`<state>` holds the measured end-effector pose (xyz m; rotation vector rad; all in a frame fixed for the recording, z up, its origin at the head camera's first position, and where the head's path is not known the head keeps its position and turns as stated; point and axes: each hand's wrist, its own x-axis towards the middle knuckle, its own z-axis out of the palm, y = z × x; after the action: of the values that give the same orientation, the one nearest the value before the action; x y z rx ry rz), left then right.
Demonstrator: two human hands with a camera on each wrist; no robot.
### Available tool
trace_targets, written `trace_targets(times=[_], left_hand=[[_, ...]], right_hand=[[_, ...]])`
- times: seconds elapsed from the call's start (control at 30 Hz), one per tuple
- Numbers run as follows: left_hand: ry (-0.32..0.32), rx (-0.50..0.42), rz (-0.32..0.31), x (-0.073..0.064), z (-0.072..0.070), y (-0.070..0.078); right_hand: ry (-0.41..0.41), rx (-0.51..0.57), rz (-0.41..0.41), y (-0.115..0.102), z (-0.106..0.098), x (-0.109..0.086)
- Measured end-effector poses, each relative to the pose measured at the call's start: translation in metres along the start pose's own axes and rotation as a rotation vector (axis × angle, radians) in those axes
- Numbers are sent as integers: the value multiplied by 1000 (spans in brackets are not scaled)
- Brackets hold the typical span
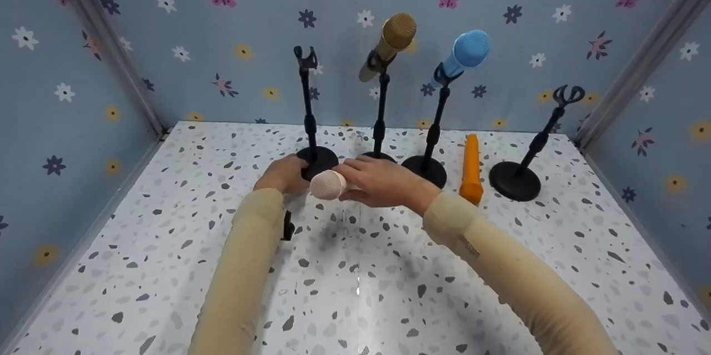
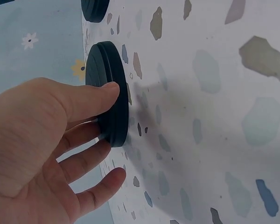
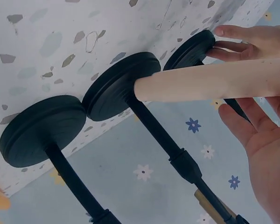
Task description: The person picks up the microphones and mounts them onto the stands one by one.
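Note:
My left hand (image 1: pixel 282 174) grips the round black base of the leftmost microphone stand (image 1: pixel 309 121), whose clip at the top is vacant. In the left wrist view the thumb lies on the rim of that base (image 2: pixel 95 67), with fingers at its other side. My right hand (image 1: pixel 383 181) holds a pale pink microphone (image 1: pixel 328 185) by its handle, the mesh head pointing left toward my left hand. In the right wrist view the smooth pale handle (image 3: pixel 205 81) passes in front of the stand bases.
Two stands behind hold a gold microphone (image 1: pixel 399 31) and a blue microphone (image 1: pixel 471 48). An orange microphone (image 1: pixel 471 169) lies on the speckled table (image 1: pixel 355 299). At the right, another black stand (image 1: pixel 515 180) has a bare clip. Flower-patterned walls (image 1: pixel 183 21) enclose the table.

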<state>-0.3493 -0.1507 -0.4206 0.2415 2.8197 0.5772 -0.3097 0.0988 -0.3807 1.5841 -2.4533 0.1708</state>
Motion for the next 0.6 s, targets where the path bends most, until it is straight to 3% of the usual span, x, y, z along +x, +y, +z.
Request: trace_targets(times=[0.2,0.4,0.6], left_hand=[[8,-31,7,0,1,-1],[6,-39,3,-1,1,-1],[-16,-48,-17,0,2,0]], right_hand=[[-133,63,74,3,-14,-6],[-299,158,228,8,-31,-14],[-396,255,407,15,-47,-27]])
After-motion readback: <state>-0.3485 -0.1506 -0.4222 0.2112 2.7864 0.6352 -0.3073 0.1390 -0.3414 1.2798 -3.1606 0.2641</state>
